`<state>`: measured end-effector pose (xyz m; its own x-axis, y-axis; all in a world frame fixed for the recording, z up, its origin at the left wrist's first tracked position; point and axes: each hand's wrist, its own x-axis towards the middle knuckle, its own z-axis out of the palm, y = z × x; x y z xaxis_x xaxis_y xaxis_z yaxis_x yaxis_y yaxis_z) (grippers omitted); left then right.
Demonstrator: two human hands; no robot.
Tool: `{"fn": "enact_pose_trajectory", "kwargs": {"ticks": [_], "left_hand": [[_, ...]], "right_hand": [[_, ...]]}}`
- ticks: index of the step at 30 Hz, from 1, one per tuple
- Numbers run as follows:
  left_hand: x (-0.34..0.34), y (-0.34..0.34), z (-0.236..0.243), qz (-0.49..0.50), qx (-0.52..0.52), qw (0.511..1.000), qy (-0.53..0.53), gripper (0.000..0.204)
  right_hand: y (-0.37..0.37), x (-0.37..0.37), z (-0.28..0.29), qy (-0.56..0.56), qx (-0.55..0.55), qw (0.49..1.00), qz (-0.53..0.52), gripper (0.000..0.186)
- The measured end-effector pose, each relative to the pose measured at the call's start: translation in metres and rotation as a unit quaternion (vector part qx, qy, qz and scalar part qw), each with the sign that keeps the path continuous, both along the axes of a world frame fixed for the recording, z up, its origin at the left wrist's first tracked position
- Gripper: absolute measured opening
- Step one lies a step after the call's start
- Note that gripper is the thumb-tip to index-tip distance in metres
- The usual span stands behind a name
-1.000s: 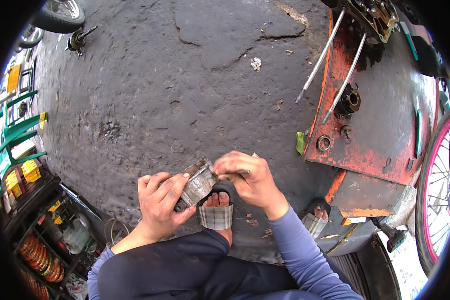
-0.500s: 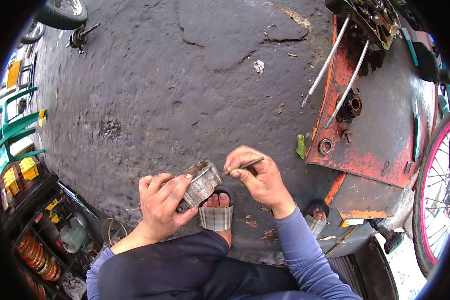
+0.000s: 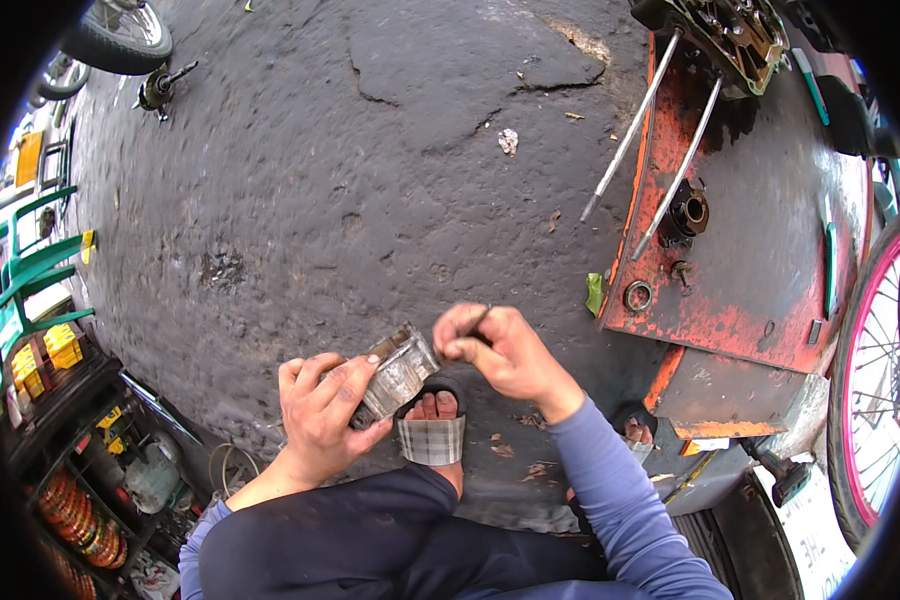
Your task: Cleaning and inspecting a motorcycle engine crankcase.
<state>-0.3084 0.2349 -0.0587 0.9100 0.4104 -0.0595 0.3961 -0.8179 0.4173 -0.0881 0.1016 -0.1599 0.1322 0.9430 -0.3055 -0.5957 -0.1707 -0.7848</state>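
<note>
A grey cast-metal block point(image 3: 406, 370), worn and dirty, looks like an engine part. It sits tilted above my sandalled foot, and my left hand point(image 3: 328, 402) is wrapped around its left side with the thumb underneath. My right hand point(image 3: 500, 348) is closed around a thin dark metal rod point(image 3: 479, 320), mostly covered by the fingers. Those fingers are close to the block's right end; whether the rod's tip touches it is hidden.
To the right lies a rusty red metal sheet point(image 3: 740, 310) bearing an engine assembly point(image 3: 735, 40) with two long studs, a metal ring point(image 3: 638, 295) and a dark cylindrical part point(image 3: 688, 212). A pink-rimmed wheel point(image 3: 850, 400) stands beyond. Shelves of supplies point(image 3: 90, 480) and a green chair point(image 3: 35, 265) are left.
My right hand has shifted slightly left and down and turned, so the rod now shows less and points more upward. The left hand still holds the block; the whole view has shifted slightly.
</note>
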Motion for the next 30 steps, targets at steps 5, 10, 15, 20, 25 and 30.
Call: {"fn": "enact_pose_trajectory", "kwargs": {"ticks": [5,10,15,20,25,30], "left_hand": [[-0.001,0.000,0.002,0.001,0.004,1.000,0.009,0.071],[0.000,0.001,-0.001,-0.006,0.012,1.000,-0.003,0.067],[0.001,0.002,0.002,-0.006,0.012,1.000,0.002,0.067],[-0.001,0.002,0.000,-0.005,0.007,1.000,-0.001,0.069],[-0.001,0.001,0.001,-0.006,0.006,1.000,0.000,0.070],[-0.002,0.002,0.001,-0.004,0.002,1.000,-0.003,0.070]], "right_hand": [[-0.008,-0.001,0.006,-0.085,0.029,0.995,0.049,0.004],[0.003,0.010,0.021,-0.222,0.062,0.970,0.078,0.008],[0.014,0.006,0.033,-0.265,0.088,0.960,0.006,0.013],[0.008,0.003,0.026,-0.285,0.092,0.951,0.074,0.013],[0.013,0.004,0.028,-0.270,0.063,0.960,0.038,0.014],[0.008,0.002,0.031,-0.271,0.060,0.960,0.047,0.015]]}}
